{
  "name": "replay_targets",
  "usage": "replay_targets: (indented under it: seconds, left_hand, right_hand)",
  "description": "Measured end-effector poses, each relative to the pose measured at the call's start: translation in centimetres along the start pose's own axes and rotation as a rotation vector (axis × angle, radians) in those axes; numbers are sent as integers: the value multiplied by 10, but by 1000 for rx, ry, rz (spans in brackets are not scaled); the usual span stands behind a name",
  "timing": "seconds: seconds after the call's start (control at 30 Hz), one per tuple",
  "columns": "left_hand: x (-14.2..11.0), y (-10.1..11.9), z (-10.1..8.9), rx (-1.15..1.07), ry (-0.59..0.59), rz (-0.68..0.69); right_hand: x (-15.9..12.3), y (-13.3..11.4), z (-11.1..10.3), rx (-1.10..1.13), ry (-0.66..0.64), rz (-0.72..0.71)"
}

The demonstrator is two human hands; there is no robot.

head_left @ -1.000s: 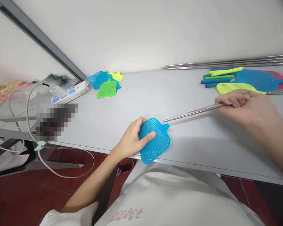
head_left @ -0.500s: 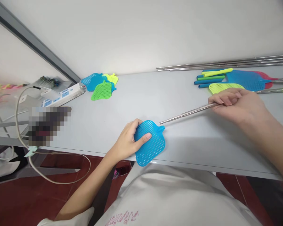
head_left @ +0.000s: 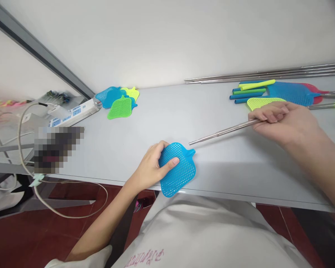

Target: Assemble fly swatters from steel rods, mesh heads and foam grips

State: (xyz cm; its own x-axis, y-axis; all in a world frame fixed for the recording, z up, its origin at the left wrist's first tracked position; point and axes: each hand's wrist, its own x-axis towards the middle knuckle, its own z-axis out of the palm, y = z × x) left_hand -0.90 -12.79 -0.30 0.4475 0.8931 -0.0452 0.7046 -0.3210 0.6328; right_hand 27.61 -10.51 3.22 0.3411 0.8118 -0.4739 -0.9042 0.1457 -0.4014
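A blue perforated fly swatter head [head_left: 181, 173] is pinched in my left hand [head_left: 153, 163], thumb on its face and fingers behind. Its short socket points up and to the right. My right hand [head_left: 284, 123] is closed around a thin silver telescopic rod [head_left: 226, 131], whose far end is inside or behind the palm. The rod's free tip sits just above the socket, apart from it. Both are over the front part of the grey table [head_left: 123, 149].
Blue, yellow and green swatter heads [head_left: 121, 108] lie at the back left beside a white power strip [head_left: 78, 111]. At the back right are coloured tubes [head_left: 251, 92], assembled swatters [head_left: 292, 93] and several metal rods [head_left: 240, 77] along the wall. A cable [head_left: 22, 149] loops at the left.
The rod's tip has lifted slightly, and my right hand has shifted a little to the right. My left hand and the blue swatter head have stayed in place.
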Motion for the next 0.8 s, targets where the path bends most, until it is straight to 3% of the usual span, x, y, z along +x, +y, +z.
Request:
replay_targets:
  seconds: [0.33, 0.8]
  left_hand:
    - [1, 3, -1, 59, -2, 44]
    - [1, 0, 0, 108, 1, 68]
  right_hand:
    - [-5, 10, -1, -28, 40, 100]
    - [0, 3, -2, -57, 74, 105]
